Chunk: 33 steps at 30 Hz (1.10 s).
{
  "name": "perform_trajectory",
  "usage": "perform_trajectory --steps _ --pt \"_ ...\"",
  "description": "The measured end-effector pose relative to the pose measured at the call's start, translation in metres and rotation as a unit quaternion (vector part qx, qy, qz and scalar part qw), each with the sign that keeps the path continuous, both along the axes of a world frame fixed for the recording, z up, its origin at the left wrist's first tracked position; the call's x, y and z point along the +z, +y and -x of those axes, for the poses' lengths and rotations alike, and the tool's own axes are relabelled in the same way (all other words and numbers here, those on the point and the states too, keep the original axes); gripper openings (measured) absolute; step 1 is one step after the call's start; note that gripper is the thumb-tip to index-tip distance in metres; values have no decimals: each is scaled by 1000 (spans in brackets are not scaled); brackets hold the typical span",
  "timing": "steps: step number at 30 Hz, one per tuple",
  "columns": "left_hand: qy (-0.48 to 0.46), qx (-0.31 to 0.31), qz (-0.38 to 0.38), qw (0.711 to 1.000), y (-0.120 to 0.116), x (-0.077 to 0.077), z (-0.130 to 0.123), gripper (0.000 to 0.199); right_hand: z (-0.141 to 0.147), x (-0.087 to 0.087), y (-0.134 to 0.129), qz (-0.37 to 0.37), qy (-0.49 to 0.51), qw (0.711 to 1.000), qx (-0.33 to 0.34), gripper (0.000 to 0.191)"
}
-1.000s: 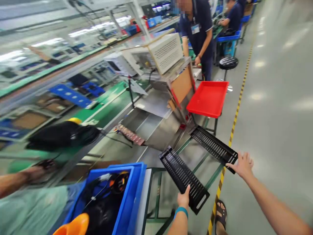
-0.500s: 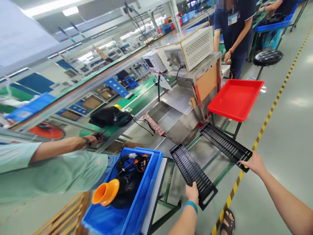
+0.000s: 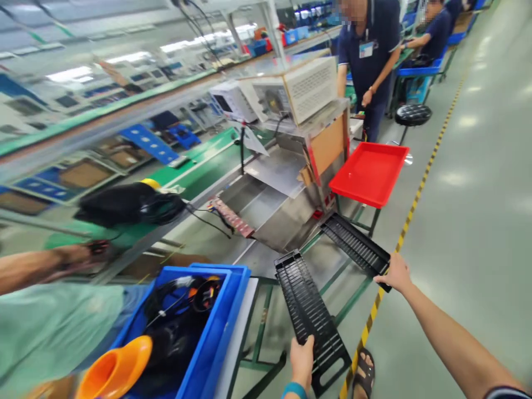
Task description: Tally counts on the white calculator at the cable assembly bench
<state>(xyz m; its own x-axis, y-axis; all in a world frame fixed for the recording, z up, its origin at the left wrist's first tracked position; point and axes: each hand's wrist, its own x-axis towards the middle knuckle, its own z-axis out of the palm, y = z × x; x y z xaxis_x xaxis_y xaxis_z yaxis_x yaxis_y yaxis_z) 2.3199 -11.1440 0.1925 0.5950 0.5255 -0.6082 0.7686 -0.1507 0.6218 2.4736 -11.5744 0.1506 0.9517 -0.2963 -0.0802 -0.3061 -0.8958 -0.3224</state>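
Note:
Two long black slotted trays lie side by side on a green metal frame (image 3: 353, 299), both angled toward the conveyor. My left hand (image 3: 302, 360) grips the near end of the left tray (image 3: 310, 313); a teal band sits on that wrist. My right hand (image 3: 394, 274) holds the near end of the right tray (image 3: 353, 246). A red plastic tray (image 3: 369, 173) stands on a stand just beyond the right tray.
A blue bin (image 3: 208, 332) with cables, black parts and an orange funnel (image 3: 114, 368) sits to my left. A person in a light green shirt (image 3: 45, 327) reaches over the conveyor. A person in dark blue (image 3: 368, 61) stands by the beige instruments (image 3: 299, 88). A black stool (image 3: 413, 114) and yellow floor line (image 3: 415, 205) lie beyond.
The camera swung and dipped. My left hand slid back along the left tray's near end, and both trays sit closer to me in the view.

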Motion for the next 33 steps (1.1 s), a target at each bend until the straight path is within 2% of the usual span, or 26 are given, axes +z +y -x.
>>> perform_trajectory --steps 2,8,10,14,16,19,22,24,26,28,30,33 --pt "8 -16 2 1000 -1 -5 3 14 -3 0 3 -7 15 1000 24 122" --pt "17 -15 8 1000 -1 -11 6 20 -10 -4 0 -56 6 998 12 101" --pt "12 -14 15 1000 2 -13 5 20 -15 -1 1 -98 -23 995 -6 95" --pt "7 0 12 1000 5 -17 3 25 -23 18 12 -197 -100 973 -71 89" --pt "-4 9 14 1000 3 -12 3 29 -14 33 23 -228 -114 962 -93 84" --pt "-29 5 27 999 -6 12 -2 42 30 57 50 -309 -77 941 -118 83" --pt "-28 -10 21 999 -18 51 -12 58 100 83 90 -402 -25 908 -119 82" --pt "-38 -19 6 999 -28 80 -18 64 144 103 123 -424 -24 899 -107 82" --pt "-65 -24 -6 998 -38 105 -22 68 172 127 157 -422 -32 901 -93 81" --pt "-103 -22 0 994 -45 126 -22 71 184 151 187 -407 -39 909 -74 82" --pt "-142 -18 20 990 -46 141 -21 74 183 174 207 -393 -37 918 -47 84" --pt "-185 -19 52 981 -34 155 -21 72 167 204 219 -419 24 908 -16 90"
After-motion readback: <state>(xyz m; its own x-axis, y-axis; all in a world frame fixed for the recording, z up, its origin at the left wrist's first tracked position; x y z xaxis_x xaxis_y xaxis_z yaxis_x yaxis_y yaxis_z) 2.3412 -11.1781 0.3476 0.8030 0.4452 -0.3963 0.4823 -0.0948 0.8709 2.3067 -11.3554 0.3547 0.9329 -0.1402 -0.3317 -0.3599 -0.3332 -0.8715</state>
